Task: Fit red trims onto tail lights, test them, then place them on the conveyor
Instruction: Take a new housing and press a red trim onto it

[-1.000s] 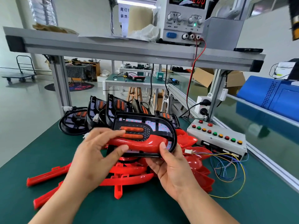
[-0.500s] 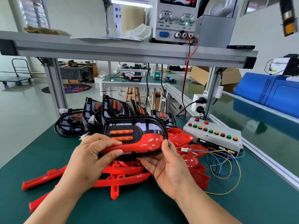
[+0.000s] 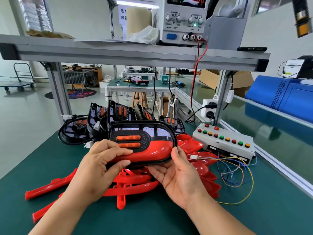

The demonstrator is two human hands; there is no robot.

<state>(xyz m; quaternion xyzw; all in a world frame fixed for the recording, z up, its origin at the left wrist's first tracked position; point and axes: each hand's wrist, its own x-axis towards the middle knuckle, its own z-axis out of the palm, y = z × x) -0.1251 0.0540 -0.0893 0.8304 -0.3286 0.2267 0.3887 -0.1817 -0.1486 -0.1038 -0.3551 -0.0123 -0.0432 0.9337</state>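
I hold a black tail light (image 3: 144,133) with two orange bars above the green mat, face toward me. A glossy red trim (image 3: 152,150) lies along its lower half. My left hand (image 3: 100,165) grips the left end, thumb and fingers pressing on the trim. My right hand (image 3: 179,175) cups the right end from below, thumb on the rim. Under my hands lies a heap of loose red trims (image 3: 132,185). Several more tail lights (image 3: 118,112) stand behind.
A white test box with coloured buttons (image 3: 225,141) sits at right, its coloured wires (image 3: 237,173) and a white plug (image 3: 194,157) trailing on the mat. The green conveyor (image 3: 264,119) runs along the right. A power supply (image 3: 184,19) stands on the overhead shelf (image 3: 118,53).
The tail light has tilted a little flatter and lower in my hands. My left fingers have shifted along the red trim. Both hands keep their grip.
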